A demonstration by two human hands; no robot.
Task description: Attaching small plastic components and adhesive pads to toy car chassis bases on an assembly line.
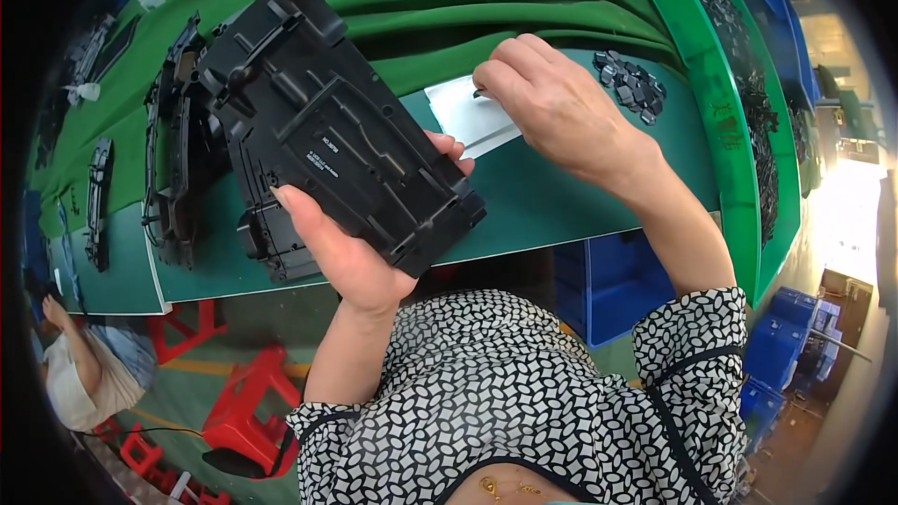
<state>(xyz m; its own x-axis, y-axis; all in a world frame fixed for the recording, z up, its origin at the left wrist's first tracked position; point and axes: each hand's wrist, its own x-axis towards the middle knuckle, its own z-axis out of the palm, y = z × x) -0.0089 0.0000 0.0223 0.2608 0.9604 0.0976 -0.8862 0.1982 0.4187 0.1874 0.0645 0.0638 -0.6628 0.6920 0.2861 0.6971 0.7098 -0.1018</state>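
My left hand point(348, 252) grips a large black moulded plastic housing point(346, 145) by its lower end, thumb on the near side and fingertips showing past the right edge. The housing is tilted, its ribbed face with white print turned up toward me. Over a white sheet point(468, 117) on the table, my right hand point(552, 103) is closed in a pinch. A small dark piece shows at its fingertips, too small to name. Right of that hand lies a pile of small black pieces point(631, 86).
A green bin point(739, 168) of small black parts stands at the right. Several black plastic parts point(173, 150) lie at the left. Green cloth point(402, 0) covers the table's far side. Below are a blue crate point(608, 290) and red stools point(248, 411); another person point(89, 365) sits lower left.
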